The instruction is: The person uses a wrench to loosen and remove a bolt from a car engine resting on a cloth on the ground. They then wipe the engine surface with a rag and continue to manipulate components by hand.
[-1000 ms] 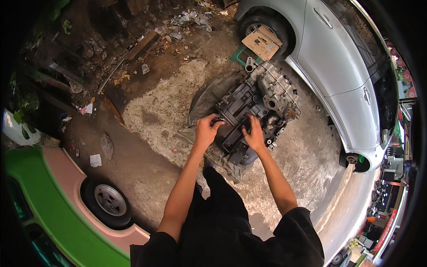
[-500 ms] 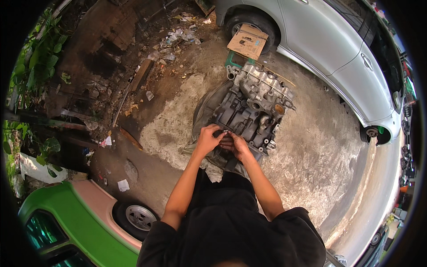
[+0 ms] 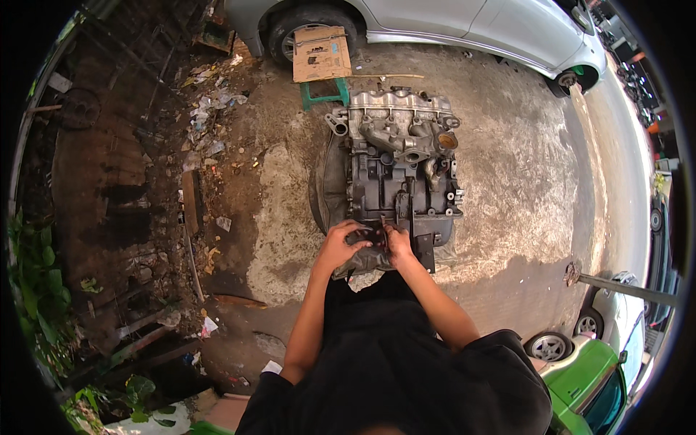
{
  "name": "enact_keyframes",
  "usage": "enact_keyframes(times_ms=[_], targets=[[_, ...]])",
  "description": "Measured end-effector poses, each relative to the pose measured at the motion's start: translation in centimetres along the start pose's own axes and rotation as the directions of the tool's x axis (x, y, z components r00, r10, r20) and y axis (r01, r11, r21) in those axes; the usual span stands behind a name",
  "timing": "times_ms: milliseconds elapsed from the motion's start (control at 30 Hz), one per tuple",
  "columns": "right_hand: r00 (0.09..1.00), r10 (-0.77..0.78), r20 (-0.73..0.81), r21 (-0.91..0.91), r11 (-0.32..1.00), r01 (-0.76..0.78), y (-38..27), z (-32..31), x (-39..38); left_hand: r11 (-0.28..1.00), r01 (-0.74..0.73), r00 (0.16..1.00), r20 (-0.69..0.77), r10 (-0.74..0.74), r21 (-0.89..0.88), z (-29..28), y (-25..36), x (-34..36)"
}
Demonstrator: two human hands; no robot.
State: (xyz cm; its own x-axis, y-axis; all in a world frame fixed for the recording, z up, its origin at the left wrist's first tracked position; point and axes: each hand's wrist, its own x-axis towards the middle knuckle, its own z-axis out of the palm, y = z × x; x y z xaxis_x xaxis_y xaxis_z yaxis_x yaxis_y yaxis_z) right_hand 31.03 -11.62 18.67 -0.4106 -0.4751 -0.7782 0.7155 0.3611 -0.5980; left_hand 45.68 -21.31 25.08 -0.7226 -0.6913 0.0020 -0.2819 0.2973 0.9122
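Observation:
A dark grey engine block [image 3: 373, 196] with a silver cast manifold [image 3: 406, 141] lies in front of me on the ground. Over its near edge, my left hand [image 3: 341, 245] has its fingers curved and the thumb apart, with nothing plainly held. Close beside it, my right hand [image 3: 398, 243] is closed at the block's near side. A thin, dark piece shows at its fingertips, too small to name. Just beyond and right of that hand is a black metal bracket [image 3: 404, 205] against the block.
A green stool [image 3: 324, 95] bearing a cardboard sheet [image 3: 321, 54] with a wrench stands beyond the engine, by a silver car's [image 3: 428, 16] wheel. Litter [image 3: 206, 119] and a wood piece [image 3: 191, 192] lie left. A green car [image 3: 583, 377] is at the lower right.
The view has swung round, so the engine now appears squared up. My hands were close together at a small bright piece; now they are farther apart, the left fingers spread from the thumb.

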Motion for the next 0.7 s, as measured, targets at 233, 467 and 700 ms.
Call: enact_keyframes(times_ms=[233, 467, 700], targets=[[0.991, 0.077, -0.108, 0.465, 0.885, -0.018, 5.3, 0.3, -1.7, 0.984, 0.124, 0.946, 0.282, -0.157, 0.130, -6.4, -2.6, 4.6], [0.995, 0.104, 0.008, 0.872, 0.485, -0.057, 6.9, 0.8, -1.0, 0.993, 0.117, 0.876, 0.474, -0.089, -0.029, -3.2, -2.4, 8.8], [0.984, 0.174, -0.041, 0.974, 0.225, 0.000, 5.9, 2.6, 1.8, 0.965, 0.244, 0.826, 0.542, -0.156, -0.093, -1.0, -2.9, 10.9]])
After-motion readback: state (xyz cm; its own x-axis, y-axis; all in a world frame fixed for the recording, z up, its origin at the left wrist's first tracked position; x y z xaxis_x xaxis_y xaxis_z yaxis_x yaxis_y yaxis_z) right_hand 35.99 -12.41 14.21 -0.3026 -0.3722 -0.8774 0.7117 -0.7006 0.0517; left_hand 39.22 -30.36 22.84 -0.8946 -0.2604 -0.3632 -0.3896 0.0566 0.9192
